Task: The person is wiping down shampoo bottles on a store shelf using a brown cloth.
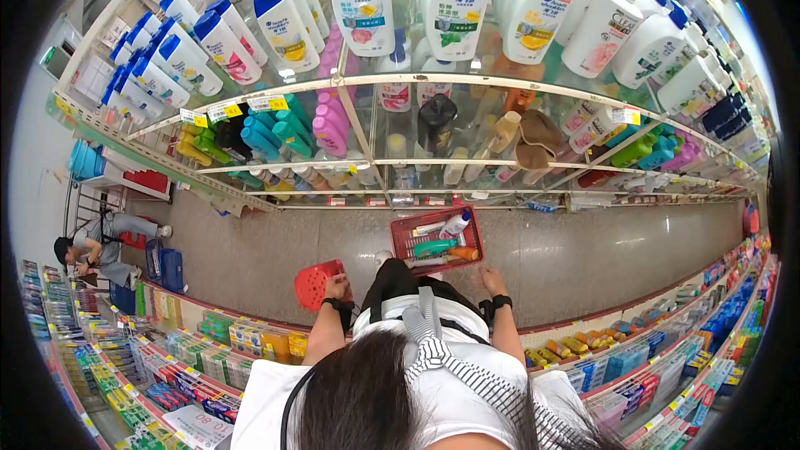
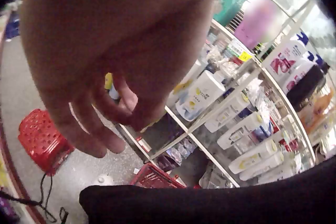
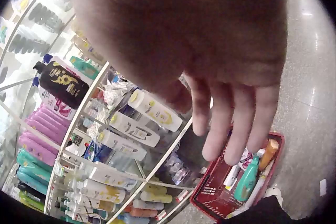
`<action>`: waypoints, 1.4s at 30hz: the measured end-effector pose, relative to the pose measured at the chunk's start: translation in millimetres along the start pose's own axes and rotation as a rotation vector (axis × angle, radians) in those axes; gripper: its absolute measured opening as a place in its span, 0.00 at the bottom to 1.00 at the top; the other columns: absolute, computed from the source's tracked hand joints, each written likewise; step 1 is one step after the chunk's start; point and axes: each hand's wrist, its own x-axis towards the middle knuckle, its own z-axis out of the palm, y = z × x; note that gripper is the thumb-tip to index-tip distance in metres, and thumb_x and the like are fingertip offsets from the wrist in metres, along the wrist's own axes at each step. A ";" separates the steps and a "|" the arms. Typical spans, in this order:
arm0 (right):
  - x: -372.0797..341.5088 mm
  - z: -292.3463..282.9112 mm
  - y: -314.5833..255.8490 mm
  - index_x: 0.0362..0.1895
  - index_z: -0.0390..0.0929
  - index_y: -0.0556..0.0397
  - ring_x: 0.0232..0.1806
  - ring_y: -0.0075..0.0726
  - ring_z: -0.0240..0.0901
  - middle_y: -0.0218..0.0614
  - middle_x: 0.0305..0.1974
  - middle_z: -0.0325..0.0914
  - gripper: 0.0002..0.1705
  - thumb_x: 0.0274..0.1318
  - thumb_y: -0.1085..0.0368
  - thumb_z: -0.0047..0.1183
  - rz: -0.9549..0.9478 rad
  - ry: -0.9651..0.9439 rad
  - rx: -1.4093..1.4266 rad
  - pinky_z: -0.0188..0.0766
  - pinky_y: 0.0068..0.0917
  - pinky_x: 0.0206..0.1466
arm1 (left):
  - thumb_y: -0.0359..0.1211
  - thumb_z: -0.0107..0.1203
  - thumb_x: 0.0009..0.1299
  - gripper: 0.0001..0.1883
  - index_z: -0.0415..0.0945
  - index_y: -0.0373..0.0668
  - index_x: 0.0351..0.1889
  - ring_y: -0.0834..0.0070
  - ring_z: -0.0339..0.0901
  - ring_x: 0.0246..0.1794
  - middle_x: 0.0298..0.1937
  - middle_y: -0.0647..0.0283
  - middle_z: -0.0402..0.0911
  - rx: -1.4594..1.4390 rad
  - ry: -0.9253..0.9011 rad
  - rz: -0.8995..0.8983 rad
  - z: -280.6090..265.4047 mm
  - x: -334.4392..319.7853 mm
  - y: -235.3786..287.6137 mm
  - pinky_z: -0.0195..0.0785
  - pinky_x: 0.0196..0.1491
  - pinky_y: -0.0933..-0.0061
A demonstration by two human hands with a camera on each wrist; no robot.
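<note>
Both hands hang at the person's sides, holding nothing. In the head view the left hand (image 1: 336, 287) is beside a red perforated stool (image 1: 315, 283); its fingers curl loosely in the left wrist view (image 2: 100, 103). The right hand (image 1: 492, 282) is near the right corner of a red basket (image 1: 477, 229); in the right wrist view its fingers (image 3: 223, 119) hang relaxed. Inside the basket lie a green bottle (image 1: 435, 247), an orange bottle (image 1: 463, 254), a white bottle (image 1: 454, 225) and a long pale item.
Glass shelves (image 1: 400, 79) of shampoo bottles stand in front. Behind the person run low shelves (image 1: 617, 350) of boxes and tubes. A person in a black cap (image 1: 92, 250) sits at the far left near blue baskets (image 1: 171, 269). Grey floor (image 1: 583, 258) lies between the shelves.
</note>
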 end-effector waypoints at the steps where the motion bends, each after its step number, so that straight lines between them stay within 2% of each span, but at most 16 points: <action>1: -5.0 1.9 -3.7 0.48 0.68 0.55 0.31 0.41 0.75 0.45 0.35 0.77 0.18 0.60 0.58 0.35 -0.017 -0.004 0.001 0.74 0.31 0.37 | 0.23 0.50 0.57 0.16 0.70 0.41 0.45 0.72 0.70 0.17 0.20 0.65 0.68 -0.092 -0.003 -0.083 2.1 -5.8 3.6 0.66 0.20 0.71; 3: -13.4 4.7 -11.4 0.48 0.68 0.55 0.33 0.40 0.75 0.45 0.36 0.76 0.19 0.61 0.57 0.35 -0.008 -0.020 0.046 0.74 0.32 0.38 | 0.24 0.51 0.57 0.16 0.70 0.41 0.45 0.71 0.70 0.17 0.19 0.65 0.68 -0.180 -0.007 -0.165 1.3 3.0 -2.3 0.66 0.19 0.71; 5: -17.7 3.3 -7.3 0.48 0.69 0.55 0.34 0.40 0.75 0.45 0.37 0.76 0.19 0.61 0.56 0.34 0.010 -0.030 0.094 0.73 0.33 0.40 | 0.26 0.50 0.59 0.15 0.69 0.41 0.46 0.71 0.71 0.17 0.21 0.64 0.69 -0.243 -0.226 -0.075 -3.1 40.0 -37.9 0.64 0.18 0.72; 6: -14.1 -1.0 0.3 0.48 0.68 0.54 0.36 0.41 0.75 0.45 0.38 0.76 0.20 0.61 0.55 0.34 0.001 -0.011 0.128 0.73 0.34 0.41 | 0.28 0.48 0.61 0.15 0.69 0.42 0.47 0.72 0.71 0.18 0.24 0.62 0.69 -0.153 -0.092 0.010 7.5 36.8 -28.5 0.63 0.17 0.73; 9: -20.9 -15.3 14.6 0.49 0.67 0.54 0.39 0.42 0.74 0.47 0.39 0.75 0.21 0.61 0.54 0.34 -0.025 0.023 0.194 0.72 0.37 0.44 | 0.29 0.46 0.62 0.16 0.69 0.43 0.49 0.74 0.71 0.18 0.27 0.62 0.70 -0.014 -0.099 -0.014 14.6 29.9 11.6 0.63 0.17 0.74; 14: -36.9 -27.2 27.7 0.49 0.66 0.55 0.42 0.43 0.72 0.49 0.44 0.72 0.20 0.60 0.55 0.33 0.033 0.129 0.377 0.70 0.37 0.47 | 0.29 0.44 0.63 0.17 0.69 0.44 0.51 0.74 0.71 0.17 0.26 0.61 0.71 -0.108 -0.050 -0.072 30.0 5.9 44.8 0.63 0.17 0.75; 19: -28.1 -32.9 66.3 0.47 0.68 0.54 0.39 0.43 0.73 0.46 0.41 0.74 0.21 0.59 0.54 0.33 0.143 0.162 0.460 0.71 0.36 0.43 | 0.32 0.42 0.65 0.14 0.70 0.46 0.48 0.74 0.71 0.16 0.19 0.65 0.70 -0.119 -0.118 0.002 21.8 -1.9 -4.3 0.62 0.17 0.77; 21: -29.4 -29.6 73.3 0.45 0.70 0.55 0.36 0.43 0.75 0.46 0.38 0.76 0.21 0.60 0.54 0.32 0.179 0.191 0.518 0.73 0.35 0.40 | 0.36 0.41 0.67 0.11 0.72 0.48 0.43 0.73 0.71 0.15 0.17 0.67 0.69 -0.302 -0.113 -0.118 14.7 -4.8 -28.2 0.64 0.18 0.75; 22: -29.7 -28.0 73.0 0.45 0.70 0.55 0.35 0.44 0.75 0.46 0.37 0.75 0.20 0.60 0.55 0.32 0.173 0.223 0.496 0.73 0.35 0.39 | 0.40 0.44 0.66 0.09 0.71 0.50 0.37 0.73 0.70 0.15 0.18 0.67 0.71 -0.341 -0.079 -0.247 11.7 -17.9 -20.2 0.65 0.18 0.72; 25: -22.9 -23.7 81.8 0.44 0.70 0.54 0.34 0.43 0.75 0.45 0.37 0.75 0.19 0.59 0.56 0.33 0.140 0.261 0.491 0.73 0.36 0.38 | 0.44 0.45 0.65 0.11 0.71 0.51 0.36 0.72 0.71 0.17 0.21 0.67 0.72 -0.250 -0.066 -0.322 12.0 -26.8 11.5 0.66 0.20 0.71; 29: -17.5 -3.1 86.1 0.42 0.72 0.54 0.30 0.39 0.75 0.43 0.33 0.76 0.18 0.58 0.56 0.36 0.112 0.302 0.487 0.73 0.33 0.34 | 0.50 0.42 0.65 0.16 0.71 0.51 0.39 0.75 0.72 0.25 0.29 0.68 0.76 -0.095 -0.267 -0.219 9.3 15.8 34.6 0.66 0.28 0.74; 33: -20.8 30.1 85.2 0.40 0.73 0.53 0.26 0.34 0.74 0.37 0.28 0.75 0.17 0.59 0.55 0.37 0.126 0.359 0.419 0.72 0.29 0.30 | 0.52 0.40 0.65 0.21 0.69 0.51 0.47 0.75 0.72 0.27 0.33 0.67 0.77 0.143 -0.289 -0.185 13.3 40.3 97.4 0.64 0.33 0.73; 35: -27.7 49.6 92.7 0.40 0.73 0.53 0.25 0.34 0.74 0.37 0.27 0.75 0.17 0.59 0.56 0.37 0.139 0.391 0.486 0.72 0.28 0.29 | 0.54 0.38 0.65 0.29 0.63 0.49 0.59 0.69 0.70 0.44 0.42 0.64 0.76 0.348 -0.363 -0.191 12.3 61.4 126.4 0.62 0.45 0.69; 38: -42.6 77.8 105.9 0.40 0.73 0.52 0.24 0.33 0.73 0.35 0.26 0.75 0.15 0.60 0.58 0.36 0.106 0.458 0.619 0.72 0.28 0.28 | 0.54 0.36 0.65 0.28 0.64 0.50 0.58 0.74 0.72 0.38 0.39 0.63 0.76 0.451 -0.436 -0.117 29.0 86.7 167.8 0.60 0.41 0.70; 40: -45.2 104.5 136.7 0.38 0.73 0.52 0.23 0.33 0.73 0.34 0.25 0.75 0.15 0.60 0.58 0.37 0.083 0.601 0.659 0.71 0.28 0.27 | 0.54 0.35 0.66 0.28 0.64 0.50 0.58 0.74 0.71 0.40 0.39 0.63 0.76 0.511 -0.511 -0.063 39.3 105.8 182.3 0.60 0.41 0.69; 42: -41.1 135.3 182.3 0.36 0.72 0.53 0.23 0.33 0.73 0.35 0.25 0.75 0.15 0.60 0.58 0.35 0.127 0.579 0.702 0.72 0.28 0.27 | 0.53 0.34 0.67 0.27 0.64 0.49 0.58 0.75 0.70 0.42 0.39 0.63 0.76 0.575 -0.589 0.021 54.2 129.3 199.6 0.60 0.42 0.68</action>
